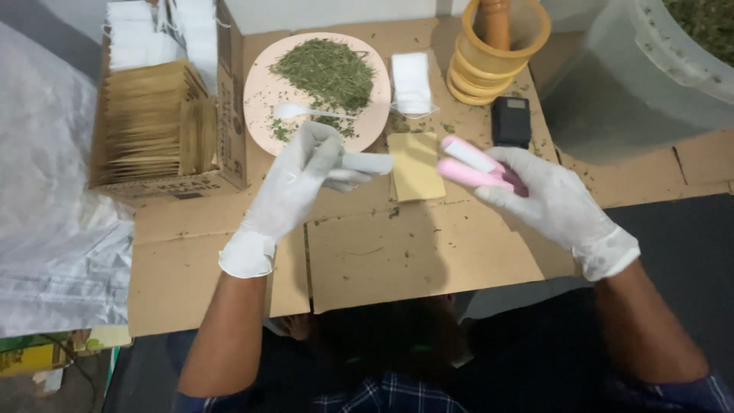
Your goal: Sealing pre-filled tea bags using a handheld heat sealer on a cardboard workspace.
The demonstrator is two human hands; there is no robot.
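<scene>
Sachet in my left hand (306, 180), pink sealer in my right (547, 195).
Left grip pinches the white sachet (367, 162); right clamps the open sealer (470, 164). Herbs (329, 73) remain heaped on the plate (260, 95); finished packets fill the box (157, 126).

Both hands wear thin white rubber gloves, smooth and a bit wrinkly. The left hand (306, 172) pinches a small white bag (367, 162) that looks like soft paper. The right hand (547, 200) holds a pink plastic tool (474, 167), smooth and a little shiny. The work top (413, 252) is brown cardboard, dull and rough. The pink plate (264, 92) looks smooth, with dry, crumbly green leaves (329, 73) on it. The yellow bowl (501, 57) looks like shiny plastic
</scene>
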